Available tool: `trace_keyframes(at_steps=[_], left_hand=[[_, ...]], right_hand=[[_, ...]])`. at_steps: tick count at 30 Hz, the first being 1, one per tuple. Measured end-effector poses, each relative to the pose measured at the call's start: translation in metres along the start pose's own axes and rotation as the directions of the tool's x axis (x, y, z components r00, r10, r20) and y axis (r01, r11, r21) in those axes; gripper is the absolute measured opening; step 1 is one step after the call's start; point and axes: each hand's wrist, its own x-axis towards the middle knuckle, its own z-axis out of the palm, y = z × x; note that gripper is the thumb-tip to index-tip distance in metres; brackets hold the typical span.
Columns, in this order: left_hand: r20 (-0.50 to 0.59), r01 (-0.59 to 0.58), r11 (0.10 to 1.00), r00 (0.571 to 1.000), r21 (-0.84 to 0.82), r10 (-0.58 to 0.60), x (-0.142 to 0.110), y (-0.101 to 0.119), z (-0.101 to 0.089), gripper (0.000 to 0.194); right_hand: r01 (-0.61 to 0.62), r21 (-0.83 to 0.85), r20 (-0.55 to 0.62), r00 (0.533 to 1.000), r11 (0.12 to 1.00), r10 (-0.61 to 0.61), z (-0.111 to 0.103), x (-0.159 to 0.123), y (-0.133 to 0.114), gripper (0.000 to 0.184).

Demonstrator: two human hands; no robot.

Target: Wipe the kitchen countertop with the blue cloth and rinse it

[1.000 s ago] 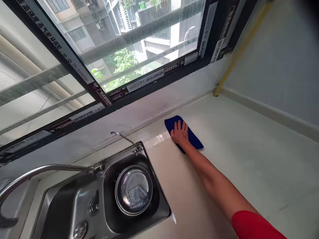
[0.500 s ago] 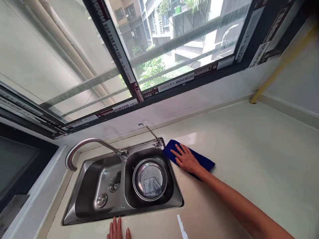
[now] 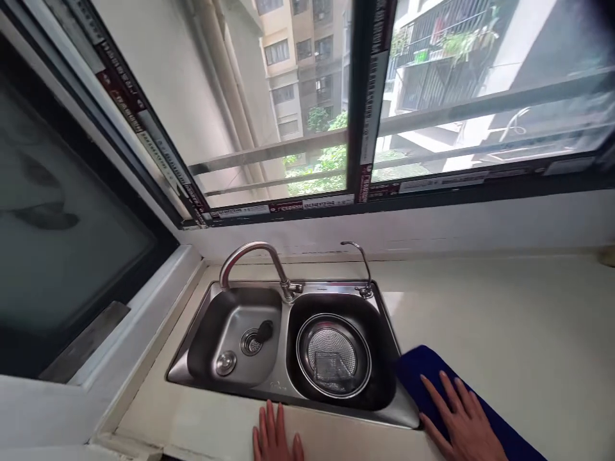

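Observation:
My right hand point(image 3: 464, 416) lies flat with spread fingers on a dark blue cloth point(image 3: 423, 368). The cloth rests on the counter along the right rim of the double-bowl sink point(image 3: 283, 384), one corner reaching over the rim. My left hand point(image 3: 276, 435), holding nothing, rests on the counter at the sink's front, fingers stretched out and thumb apart. In the right bowl sits a round metal colander point(image 3: 358, 333), and a folded grey mesh cloth point(image 3: 331, 370) lies in it.
A curved faucet point(image 3: 254, 246) reaches over the left bowl, and a thin small tap point(image 3: 362, 256) stands at the back right corner. In the left bowl are a drain point(image 3: 250, 342) and a loose round metal strainer point(image 3: 225, 363). A window point(image 3: 312, 160) runs behind the counter.
My right hand and the blue cloth have moved toward me along the sink's right side, from the back corner to the front corner. My view has turned left. The left hand stays at the sink's front.

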Motion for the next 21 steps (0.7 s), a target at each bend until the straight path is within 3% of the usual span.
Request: trace_keyframes(at_steps=[4,9,11,14,17,19,21], left_hand=[[0.016,-0.017,0.998,1.0,-0.061,0.018,-0.006,-0.001,0.003,0.058],[0.069,-0.06,0.978,0.995,-0.202,0.075,-0.004,-0.017,0.008,0.059],[0.109,-0.099,0.947,0.984,-0.306,0.139,0.005,-0.028,0.011,0.051],[0.203,-0.09,0.826,0.949,-0.556,0.24,0.024,-0.04,0.008,0.037],[0.396,0.192,0.62,0.894,-0.761,0.209,0.043,-0.036,-0.008,0.037],[0.558,0.446,0.439,0.813,-0.78,0.165,0.051,-0.024,-0.021,0.043],[0.67,0.621,0.27,0.724,-0.736,0.161,0.055,-0.008,-0.03,0.049]], right_hand=[[-0.064,-0.089,0.01,0.998,0.994,0.065,0.008,-0.009,-0.009,0.056],[-0.164,-0.092,0.128,0.976,0.982,0.175,-0.014,0.011,-0.009,0.047],[-0.304,-0.117,0.16,0.934,0.946,0.32,-0.027,0.022,-0.009,0.047],[-0.497,-0.122,0.101,0.855,0.859,0.509,-0.046,0.033,-0.013,0.049],[-0.602,-0.027,0.038,0.797,0.798,0.603,-0.063,0.04,-0.022,0.044],[-0.696,0.109,0.029,0.716,0.709,0.698,-0.073,0.049,-0.03,0.038],[-0.765,0.289,0.048,0.612,0.576,0.789,-0.084,0.063,-0.036,0.034]])
